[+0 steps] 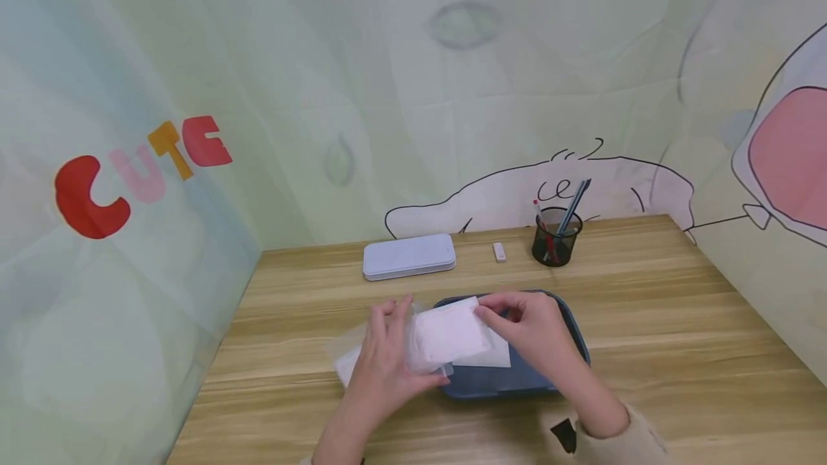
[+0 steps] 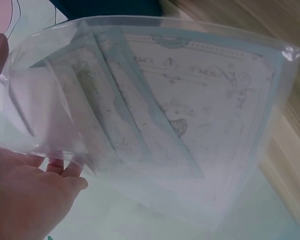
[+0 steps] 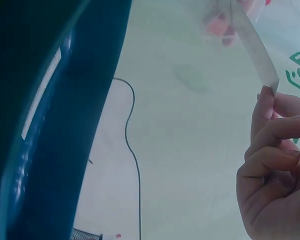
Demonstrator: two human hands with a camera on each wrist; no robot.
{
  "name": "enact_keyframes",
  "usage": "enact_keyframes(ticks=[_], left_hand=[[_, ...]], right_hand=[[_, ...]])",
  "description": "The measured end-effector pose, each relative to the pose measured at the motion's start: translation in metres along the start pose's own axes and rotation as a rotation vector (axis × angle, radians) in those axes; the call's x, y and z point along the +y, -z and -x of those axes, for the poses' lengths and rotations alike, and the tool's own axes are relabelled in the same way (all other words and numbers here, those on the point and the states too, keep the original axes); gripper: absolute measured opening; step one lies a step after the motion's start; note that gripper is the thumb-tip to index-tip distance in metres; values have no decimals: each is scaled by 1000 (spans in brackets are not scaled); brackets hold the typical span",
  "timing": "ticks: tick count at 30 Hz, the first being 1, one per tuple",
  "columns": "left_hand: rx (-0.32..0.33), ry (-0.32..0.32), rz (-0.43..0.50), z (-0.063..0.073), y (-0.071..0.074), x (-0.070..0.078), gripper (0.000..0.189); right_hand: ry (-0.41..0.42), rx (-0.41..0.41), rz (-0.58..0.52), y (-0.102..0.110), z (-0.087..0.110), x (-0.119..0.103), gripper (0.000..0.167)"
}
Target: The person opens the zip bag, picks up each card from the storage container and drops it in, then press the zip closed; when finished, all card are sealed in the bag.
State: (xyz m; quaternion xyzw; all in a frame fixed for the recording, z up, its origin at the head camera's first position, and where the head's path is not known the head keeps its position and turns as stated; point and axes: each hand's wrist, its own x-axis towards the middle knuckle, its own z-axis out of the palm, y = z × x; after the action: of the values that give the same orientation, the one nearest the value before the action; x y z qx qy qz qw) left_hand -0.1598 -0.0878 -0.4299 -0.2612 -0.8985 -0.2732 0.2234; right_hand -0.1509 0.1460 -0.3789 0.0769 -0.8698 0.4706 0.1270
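Observation:
My left hand holds a clear plastic bag with several pale, ornately printed blue-bordered cards inside. In the head view, the bag stretches out to the left, behind the hand. A white card sticks out of the bag's right end. My right hand pinches that card's upper right corner between thumb and fingertip. The right wrist view shows the pinched card nearly edge-on, with the other fingers curled. Under both hands stands a dark blue tray, and a white paper piece lies in it.
Behind the tray, a pale pencil case lies near the table's back edge. A small white eraser-like block is to its right, beside a black mesh pen cup holding several pens. A printed curtain encloses the wooden table.

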Motion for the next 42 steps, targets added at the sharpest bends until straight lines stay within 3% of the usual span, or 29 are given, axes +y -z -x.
enact_keyframes(ticks=[14, 26, 31, 37, 42], left_hand=[[-51, 16, 46, 2, -7, 6, 122], [-39, -69, 55, 3, -13, 10, 123], [-45, -86, 43, 4, -14, 10, 124], [-61, -21, 26, 4, -12, 6, 123], [-88, 11, 15, 4, -6, 3, 122]], right_hand=[[38, -70, 15, -38, 4, 5, 5], [74, -108, 29, -58, 7, 8, 7], [68, -122, 52, -55, 7, 9, 8], [3, -50, 25, -37, -2, 22, 10], [-78, -28, 208, -26, -7, 45, 14]])
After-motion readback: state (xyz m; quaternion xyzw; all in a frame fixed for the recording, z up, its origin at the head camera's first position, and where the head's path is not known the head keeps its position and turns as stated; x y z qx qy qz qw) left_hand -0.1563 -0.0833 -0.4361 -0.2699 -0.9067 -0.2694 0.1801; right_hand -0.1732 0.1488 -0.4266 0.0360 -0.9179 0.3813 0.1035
